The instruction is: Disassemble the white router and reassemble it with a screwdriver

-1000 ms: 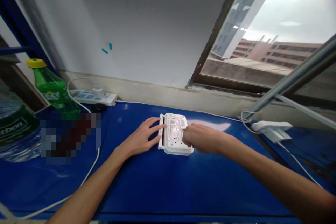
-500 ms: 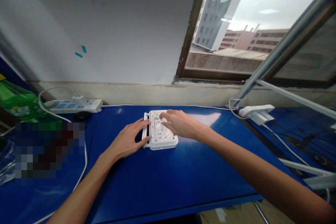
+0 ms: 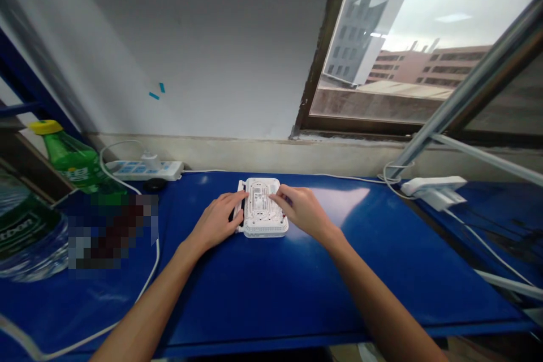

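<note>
A white router (image 3: 258, 216) lies flat on the blue tabletop, with its vented, labelled side facing up. White folded antennas (image 3: 240, 186) run along its left side. My left hand (image 3: 219, 215) holds that side, its fingers and thumb touching the edge by the antennas. At the opposite edge, my right hand (image 3: 302, 207) grips the router with curled fingers, the thumb resting on the top face. The right fingertips are partly hidden.
Along the wall is a white power strip (image 3: 172, 169) with a plug in it. Green bottles (image 3: 78, 164) stand at the left beside a white cable (image 3: 158, 254). Another white socket block (image 3: 436, 189) is at the right, near a metal frame (image 3: 456, 99).
My right hand has shifted from over the label to the router's right edge. My left hand stays at the left side. The view has turned slightly left, bringing more bottles into sight.
</note>
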